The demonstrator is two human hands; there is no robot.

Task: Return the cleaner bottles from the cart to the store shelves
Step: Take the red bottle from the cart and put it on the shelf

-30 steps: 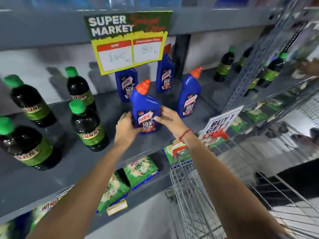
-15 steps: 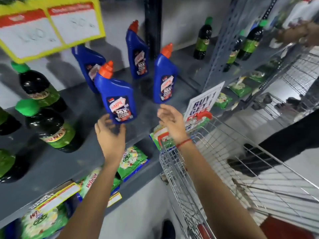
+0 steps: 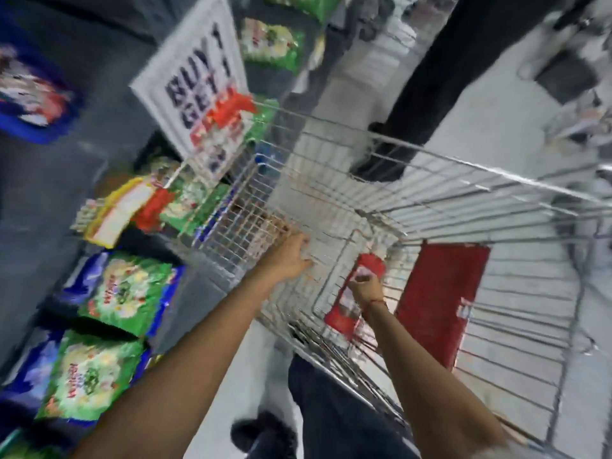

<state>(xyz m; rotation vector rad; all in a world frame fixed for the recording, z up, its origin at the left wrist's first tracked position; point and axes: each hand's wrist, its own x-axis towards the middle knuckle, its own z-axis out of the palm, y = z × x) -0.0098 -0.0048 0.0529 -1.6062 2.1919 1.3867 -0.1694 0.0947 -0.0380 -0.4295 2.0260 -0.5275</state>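
Note:
The view is blurred and looks down into the wire cart (image 3: 463, 160). A red cleaner bottle (image 3: 342, 313) lies inside the cart near its left side. My right hand (image 3: 366, 288) is closed around the upper part of this bottle. My left hand (image 3: 293, 260) reaches into the cart just left of it, fingers apart, holding nothing. A blue cleaner bottle (image 3: 29, 104) shows on the grey shelf at the upper left, only partly in view.
A red flap (image 3: 440, 303) hangs inside the cart to the right of the bottle. A "BUY 1 GET 1" sign (image 3: 198, 94) juts from the shelf edge. Green packets (image 3: 122, 289) fill the lower shelves. A person in dark trousers (image 3: 414, 104) stands beyond the cart.
Both hands left the blue bottle on the shelf and dropped into the cart. My right hand has closed on a red bottle. The view swung down from the shelf.

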